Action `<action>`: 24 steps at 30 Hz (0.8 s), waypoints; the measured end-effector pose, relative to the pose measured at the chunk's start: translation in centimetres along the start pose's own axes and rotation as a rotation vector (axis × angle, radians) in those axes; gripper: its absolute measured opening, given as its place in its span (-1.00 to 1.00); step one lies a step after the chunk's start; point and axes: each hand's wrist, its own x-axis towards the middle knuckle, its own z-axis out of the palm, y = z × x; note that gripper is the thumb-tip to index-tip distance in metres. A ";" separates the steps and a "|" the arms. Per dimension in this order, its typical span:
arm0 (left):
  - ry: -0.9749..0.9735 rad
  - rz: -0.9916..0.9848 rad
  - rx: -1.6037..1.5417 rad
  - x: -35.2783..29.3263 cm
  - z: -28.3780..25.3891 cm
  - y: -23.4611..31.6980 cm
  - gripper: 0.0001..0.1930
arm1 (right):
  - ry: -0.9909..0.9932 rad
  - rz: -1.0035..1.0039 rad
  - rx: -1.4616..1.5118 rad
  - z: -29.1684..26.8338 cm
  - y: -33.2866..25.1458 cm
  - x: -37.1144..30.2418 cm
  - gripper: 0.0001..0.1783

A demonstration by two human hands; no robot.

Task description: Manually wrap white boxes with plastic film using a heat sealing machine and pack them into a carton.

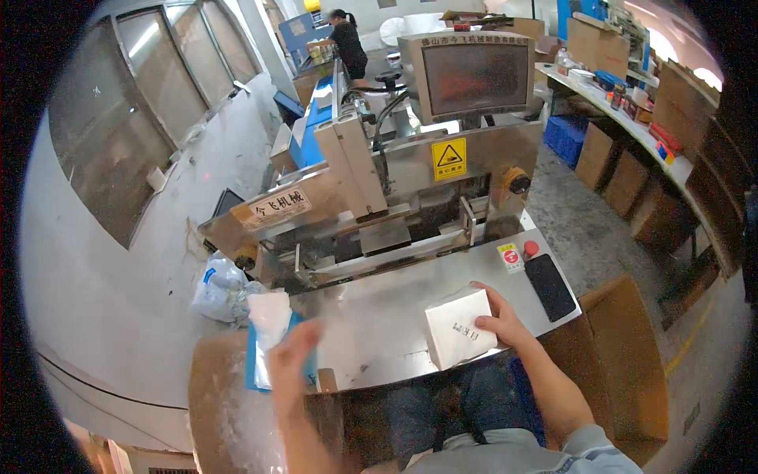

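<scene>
My right hand (503, 317) grips a white box-shaped packet (459, 332) with dark print on its front, thumb on the front face and fingers behind its right edge. The packet is tilted above the steel worktop (371, 316), close to its front edge. At the left end of the worktop is my left hand (294, 353), smeared by motion, so its fingers do not show clearly. Just behind and beside it, thin white sheets (270, 312) lie over a blue holder (254, 355). Whether the left hand touches them, I cannot tell.
A steel machine with a screen (478, 77) stands ahead. On the worktop's right lie a black phone (550, 287) and a red button (531, 248). Cardboard boxes (624, 355) flank me, and a plastic bag (221, 288) sits left. A person (347, 46) stands far back.
</scene>
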 end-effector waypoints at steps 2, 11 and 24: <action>0.393 0.090 -0.109 -3.3 -10.2 -6.4 -0.64 | -0.012 0.015 0.011 0.8 -0.5 0.2 0.01; 0.999 -0.201 0.965 -18.6 -18.4 -17.7 -0.39 | 0.050 0.080 -0.059 1.9 -1.2 0.0 -0.10; -0.101 -0.111 -0.489 -4.2 21.0 -6.3 -0.26 | 0.297 -0.183 0.018 5.2 -1.6 -3.8 0.00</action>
